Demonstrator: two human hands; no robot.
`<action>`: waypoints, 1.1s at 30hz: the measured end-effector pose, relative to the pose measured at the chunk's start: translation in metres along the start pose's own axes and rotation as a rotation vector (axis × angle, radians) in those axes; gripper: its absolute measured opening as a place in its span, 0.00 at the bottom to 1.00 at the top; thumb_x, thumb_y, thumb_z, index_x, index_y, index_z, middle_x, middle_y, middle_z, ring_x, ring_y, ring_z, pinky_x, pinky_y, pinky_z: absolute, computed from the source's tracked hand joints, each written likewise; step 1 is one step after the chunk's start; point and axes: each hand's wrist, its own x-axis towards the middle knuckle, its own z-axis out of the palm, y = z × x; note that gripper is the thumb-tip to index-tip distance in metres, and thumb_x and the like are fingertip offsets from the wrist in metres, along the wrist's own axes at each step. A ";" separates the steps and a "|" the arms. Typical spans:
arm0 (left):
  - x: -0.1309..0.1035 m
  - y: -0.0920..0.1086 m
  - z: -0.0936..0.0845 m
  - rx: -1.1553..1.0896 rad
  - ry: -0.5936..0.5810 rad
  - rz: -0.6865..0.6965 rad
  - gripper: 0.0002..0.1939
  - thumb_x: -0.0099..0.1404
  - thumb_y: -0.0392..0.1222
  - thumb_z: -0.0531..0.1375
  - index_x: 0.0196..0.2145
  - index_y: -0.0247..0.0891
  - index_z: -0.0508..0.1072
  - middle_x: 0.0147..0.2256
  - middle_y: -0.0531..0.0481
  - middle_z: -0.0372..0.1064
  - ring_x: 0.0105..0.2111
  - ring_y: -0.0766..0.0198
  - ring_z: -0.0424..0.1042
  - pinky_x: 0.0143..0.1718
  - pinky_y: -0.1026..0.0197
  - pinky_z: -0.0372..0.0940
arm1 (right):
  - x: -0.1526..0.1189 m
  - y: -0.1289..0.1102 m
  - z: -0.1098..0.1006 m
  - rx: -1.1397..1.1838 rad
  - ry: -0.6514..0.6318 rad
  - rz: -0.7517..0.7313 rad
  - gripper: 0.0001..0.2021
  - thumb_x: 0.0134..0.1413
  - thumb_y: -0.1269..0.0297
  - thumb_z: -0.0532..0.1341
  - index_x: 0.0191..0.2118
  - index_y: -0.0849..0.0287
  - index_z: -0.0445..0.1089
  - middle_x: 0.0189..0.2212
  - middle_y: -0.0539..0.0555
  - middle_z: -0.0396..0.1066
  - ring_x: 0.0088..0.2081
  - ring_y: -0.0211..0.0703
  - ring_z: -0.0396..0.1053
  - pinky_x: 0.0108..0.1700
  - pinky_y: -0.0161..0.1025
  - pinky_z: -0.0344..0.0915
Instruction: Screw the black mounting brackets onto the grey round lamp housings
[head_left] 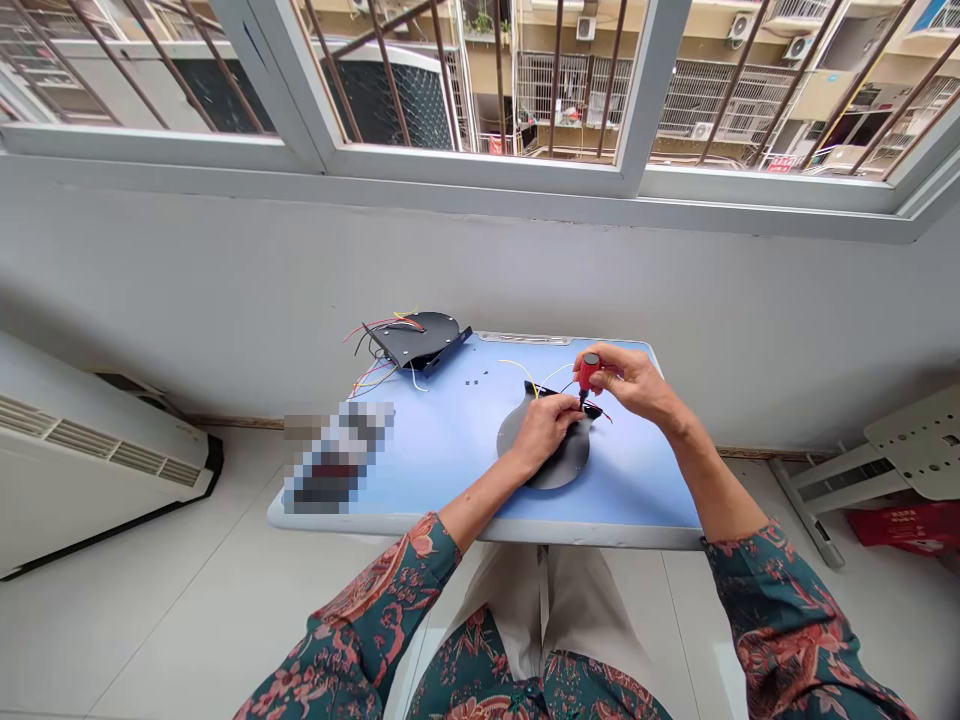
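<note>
A: Largest entries first. What do we have for the room?

B: One window [484, 172], barred outside; one pale wall [450, 250] below it; one tiled floor [112, 620]; one white appliance [97, 440] at our left, vented; one metal frame [795, 480] at our right.

A: The surface?

B: One bench [435, 470], blue top, pale rim, set by the wall. Items at its left edge: blurred, unidentified.

A: The black pieces?

B: Two. The far plate [431, 335], at the far left corner, wires trailing, bright dots across its face; we judge it the more complete. The near plate [551, 470], right of the bench's middle, round, a dark strip [537, 388] along its far edge, wires loose; we judge it part-way, with fastening under way at that strip. How many fastenings remain, we cannot tell.

A: Our hands?

B: Right hand [634, 380]: fingers closed around one red screwdriver [589, 372], upright, tip down at the strip. Left hand [546, 425]: over the near plate, fingers gathered beside the tip; whether they pinch anything, we cannot tell.

A: Smallest?

B: A few dark bits [471, 383], probably screws, loose between the plates. We list them as unused.
</note>
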 end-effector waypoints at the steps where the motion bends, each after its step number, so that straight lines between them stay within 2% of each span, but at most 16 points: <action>1: 0.000 0.000 0.000 -0.011 0.001 0.002 0.08 0.67 0.35 0.61 0.31 0.40 0.77 0.32 0.54 0.77 0.33 0.63 0.72 0.39 0.64 0.64 | 0.001 0.003 -0.003 0.066 -0.042 -0.009 0.06 0.60 0.64 0.58 0.38 0.56 0.71 0.33 0.52 0.75 0.32 0.39 0.69 0.37 0.39 0.69; 4: 0.001 -0.001 0.001 -0.017 -0.004 0.009 0.08 0.69 0.36 0.60 0.33 0.41 0.79 0.33 0.54 0.78 0.33 0.64 0.72 0.39 0.64 0.63 | 0.002 0.009 -0.001 0.128 -0.018 -0.023 0.09 0.65 0.60 0.56 0.39 0.57 0.72 0.35 0.54 0.76 0.36 0.40 0.71 0.40 0.41 0.71; 8: 0.003 -0.004 0.004 0.076 0.016 0.037 0.11 0.68 0.37 0.62 0.26 0.38 0.75 0.28 0.53 0.74 0.29 0.65 0.67 0.36 0.64 0.60 | -0.006 0.002 0.016 -0.036 0.190 -0.050 0.10 0.64 0.60 0.60 0.48 0.55 0.71 0.36 0.52 0.78 0.37 0.41 0.75 0.45 0.42 0.73; 11: 0.004 -0.005 0.005 0.108 0.027 0.045 0.13 0.67 0.36 0.63 0.24 0.38 0.72 0.26 0.54 0.72 0.28 0.66 0.64 0.35 0.64 0.57 | -0.010 -0.004 0.024 -0.234 0.396 -0.124 0.07 0.59 0.61 0.66 0.42 0.54 0.73 0.36 0.51 0.77 0.32 0.39 0.73 0.42 0.40 0.72; 13: 0.004 -0.004 0.005 0.097 0.035 0.031 0.12 0.66 0.36 0.63 0.24 0.38 0.71 0.26 0.55 0.71 0.28 0.66 0.64 0.34 0.64 0.56 | -0.009 -0.005 0.022 -0.260 0.448 -0.136 0.04 0.57 0.64 0.66 0.39 0.54 0.75 0.35 0.51 0.77 0.32 0.39 0.73 0.41 0.40 0.72; 16: 0.004 -0.002 0.004 0.039 0.030 -0.007 0.10 0.66 0.36 0.63 0.25 0.38 0.72 0.26 0.56 0.71 0.27 0.66 0.64 0.34 0.64 0.56 | -0.005 -0.004 0.012 -0.147 0.331 -0.066 0.12 0.57 0.71 0.59 0.43 0.54 0.76 0.32 0.49 0.78 0.36 0.41 0.77 0.45 0.41 0.73; 19: 0.005 -0.001 0.004 -0.004 0.020 -0.035 0.09 0.66 0.36 0.63 0.27 0.38 0.73 0.26 0.56 0.72 0.27 0.67 0.65 0.34 0.64 0.56 | -0.002 -0.005 0.005 -0.042 0.235 0.015 0.17 0.59 0.71 0.55 0.51 0.54 0.73 0.28 0.48 0.76 0.42 0.44 0.79 0.47 0.43 0.73; 21: 0.005 -0.001 0.004 0.004 0.025 -0.032 0.09 0.66 0.36 0.63 0.27 0.38 0.74 0.26 0.55 0.73 0.28 0.67 0.65 0.34 0.64 0.56 | -0.002 -0.008 0.008 -0.078 0.283 0.010 0.14 0.60 0.68 0.57 0.51 0.54 0.72 0.31 0.48 0.77 0.42 0.44 0.79 0.47 0.44 0.74; 24: 0.004 -0.001 0.004 0.038 0.031 -0.018 0.08 0.65 0.37 0.64 0.27 0.38 0.75 0.28 0.54 0.75 0.29 0.66 0.67 0.35 0.64 0.58 | -0.005 -0.011 0.015 -0.194 0.409 -0.062 0.06 0.57 0.62 0.65 0.41 0.54 0.75 0.35 0.50 0.78 0.36 0.42 0.76 0.44 0.42 0.75; 27: 0.002 -0.001 0.004 0.000 0.021 -0.025 0.05 0.65 0.36 0.63 0.31 0.39 0.78 0.32 0.53 0.79 0.31 0.64 0.71 0.37 0.64 0.61 | -0.006 -0.011 0.016 -0.186 0.435 -0.070 0.06 0.55 0.65 0.66 0.39 0.54 0.78 0.33 0.50 0.78 0.35 0.41 0.76 0.44 0.41 0.75; 30: 0.002 -0.002 0.004 -0.085 0.002 -0.025 0.07 0.67 0.35 0.61 0.36 0.41 0.80 0.35 0.53 0.81 0.34 0.64 0.74 0.39 0.64 0.63 | -0.004 -0.010 0.006 -0.071 0.271 -0.009 0.13 0.56 0.71 0.59 0.43 0.53 0.79 0.31 0.48 0.78 0.35 0.40 0.77 0.48 0.43 0.74; 32: 0.002 -0.002 0.004 -0.090 0.008 -0.033 0.07 0.67 0.36 0.61 0.34 0.41 0.79 0.34 0.54 0.80 0.33 0.64 0.73 0.39 0.64 0.63 | -0.003 -0.009 0.002 0.011 0.177 0.007 0.17 0.56 0.72 0.56 0.48 0.54 0.76 0.35 0.49 0.79 0.34 0.39 0.77 0.49 0.45 0.75; 33: 0.002 -0.002 0.004 -0.080 0.014 -0.039 0.06 0.67 0.36 0.61 0.32 0.40 0.78 0.32 0.54 0.79 0.32 0.65 0.72 0.38 0.64 0.62 | -0.002 -0.009 0.001 0.035 0.175 0.005 0.18 0.57 0.72 0.56 0.50 0.53 0.75 0.37 0.49 0.79 0.35 0.39 0.77 0.49 0.45 0.75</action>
